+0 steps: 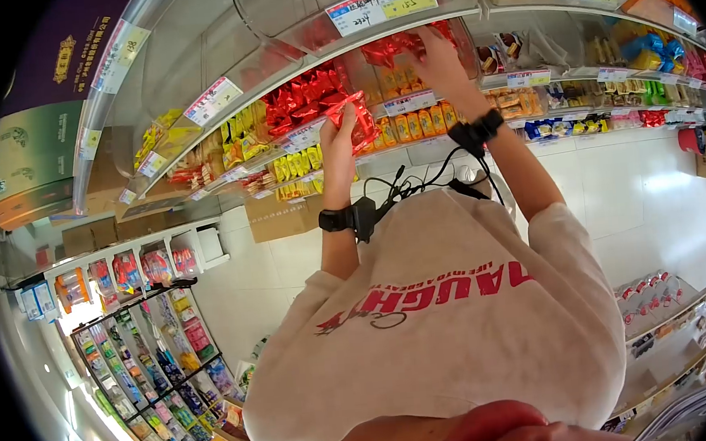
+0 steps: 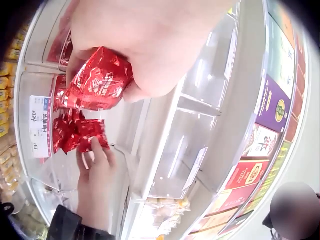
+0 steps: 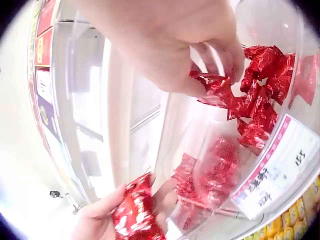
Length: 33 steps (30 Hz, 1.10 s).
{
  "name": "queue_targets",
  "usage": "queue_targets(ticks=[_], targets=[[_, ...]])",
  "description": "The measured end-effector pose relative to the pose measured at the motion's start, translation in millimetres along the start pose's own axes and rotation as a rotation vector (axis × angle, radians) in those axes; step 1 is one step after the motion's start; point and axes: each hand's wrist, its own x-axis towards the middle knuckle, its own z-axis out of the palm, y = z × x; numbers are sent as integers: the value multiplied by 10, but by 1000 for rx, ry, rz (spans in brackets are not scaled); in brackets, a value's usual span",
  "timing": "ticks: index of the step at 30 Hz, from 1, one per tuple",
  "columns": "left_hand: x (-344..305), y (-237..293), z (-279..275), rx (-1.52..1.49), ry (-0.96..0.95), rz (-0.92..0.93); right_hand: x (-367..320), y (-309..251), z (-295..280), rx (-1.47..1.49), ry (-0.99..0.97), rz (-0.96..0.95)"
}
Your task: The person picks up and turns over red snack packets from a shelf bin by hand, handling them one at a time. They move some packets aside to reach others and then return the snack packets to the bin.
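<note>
My left hand (image 1: 337, 147) grips a red foil-wrapped snack packet (image 2: 100, 82) in front of the shelf. In the right wrist view this packet stands upright between thumb and fingers. Over at the right, my right hand (image 1: 443, 62) reaches into a clear plastic bin (image 3: 295, 75). Its thumb and fingers pinch a red foil packet (image 3: 215, 90) there. Several more red packets (image 3: 267, 75) lie loose in the same bin. Beside it, another bin holds a heap of red packets (image 1: 298, 100). A price tag (image 1: 383, 5) is fixed to the shelf edge.
Lower shelves carry yellow packets (image 1: 303, 165) and orange packets (image 1: 420, 122). Gift boxes (image 2: 272, 102) stand on an upper shelf. Cables (image 1: 416, 184) run between my wrist cameras. Another person (image 2: 295, 212) appears at the edge of the left wrist view.
</note>
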Motion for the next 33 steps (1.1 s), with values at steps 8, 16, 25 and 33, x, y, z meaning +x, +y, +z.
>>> queue_targets(ticks=[8, 16, 25, 33], targets=[[341, -177, 175, -383, -85, -97, -604, -730, -423, 159, -83, -341], [157, 325, 588, -510, -231, -125, -813, -838, -551, -40, -21, -466], [45, 232, 235, -501, -359, -65, -972, -824, -328, 40, -109, -329], [-222, 131, -268, -378, -192, -111, -972, -959, -84, 608, -44, 115]])
